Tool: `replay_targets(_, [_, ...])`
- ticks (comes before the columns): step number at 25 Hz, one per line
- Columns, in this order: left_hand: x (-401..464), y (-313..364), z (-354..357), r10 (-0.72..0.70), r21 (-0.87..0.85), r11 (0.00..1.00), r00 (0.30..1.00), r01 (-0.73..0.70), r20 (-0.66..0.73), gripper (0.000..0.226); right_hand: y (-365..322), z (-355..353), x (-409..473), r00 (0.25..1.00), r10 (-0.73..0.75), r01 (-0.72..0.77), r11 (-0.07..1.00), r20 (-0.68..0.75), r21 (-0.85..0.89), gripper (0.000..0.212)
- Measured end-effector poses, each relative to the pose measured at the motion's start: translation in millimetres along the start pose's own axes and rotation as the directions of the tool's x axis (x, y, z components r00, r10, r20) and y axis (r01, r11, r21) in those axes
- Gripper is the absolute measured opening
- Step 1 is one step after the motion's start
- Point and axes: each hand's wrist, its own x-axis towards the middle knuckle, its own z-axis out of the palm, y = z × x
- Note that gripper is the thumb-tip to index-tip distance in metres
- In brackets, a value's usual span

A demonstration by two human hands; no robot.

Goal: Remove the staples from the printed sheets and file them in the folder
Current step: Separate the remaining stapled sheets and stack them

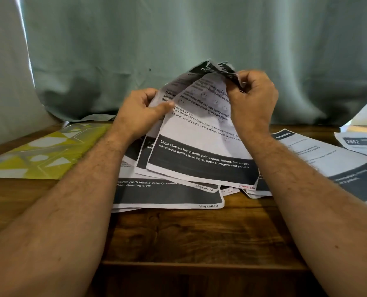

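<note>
Above wooden table, stapled printed sheets lifted, lower edges resting on loose pages. Left hand pinches sheets' left edge; right hand curled tight on crumpled top corner. Yellow-green folder lies left of sheets, closed.

A: Status on the printed sheets?
B: Lifted at the far end, near edges on the tabletop. Left hand grips the left edge, thumb on top. Right hand pinches the crumpled top corner.
A: Staple visible?
B: Can't tell, corner's blurred.
A: Folder?
B: Yellow-green folder flat at left, apart from the hands. More loose pages at right, others under the held stack. Green curtain behind.
</note>
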Motion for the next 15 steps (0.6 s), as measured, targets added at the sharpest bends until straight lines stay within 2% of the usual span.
replay_targets(1, [1.2,-0.8,0.9,-0.006,0.027,1.0,0.999,0.007,-0.032,0.004,0.1,-0.2,0.4,1.0,-0.012,0.012,1.0,-0.008,-0.001,0.002])
replay_targets(5, [3.8,-0.7,-0.9,0.0,0.062,0.998,0.992,0.008,-0.128,0.01,0.6,0.5,0.9,0.999,-0.04,0.04,0.999,-0.009,0.003,0.005])
replay_targets(7, [3.0,0.9,-0.6,-0.023,0.016,1.0,0.993,0.025,-0.115,0.006,1.5,-0.1,1.8,0.999,-0.029,0.029,0.999,-0.015,0.023,0.004])
replay_targets(9, [-0.1,4.0,3.3,-0.087,-0.025,0.996,0.995,0.086,-0.047,0.019,1.3,-1.2,1.9,1.0,-0.019,0.019,0.999,-0.018,0.042,0.004])
replay_targets(10, [-0.6,4.4,4.8,-0.114,0.008,0.993,0.993,0.114,-0.03,0.023,1.0,-1.3,1.4,1.0,-0.024,0.024,0.999,-0.013,0.044,0.005])
replay_targets(12, [1.1,3.6,4.1,-0.117,0.091,0.988,0.99,0.123,-0.076,0.022,-0.4,-0.7,-0.2,0.999,-0.04,0.04,0.999,0.01,0.035,0.005])
replay_targets(15, [3.2,4.0,0.8,-0.083,0.018,0.996,0.98,0.088,-0.183,0.015,-8.1,1.3,-0.9,0.994,-0.108,0.108,0.994,-0.003,0.033,0.007])
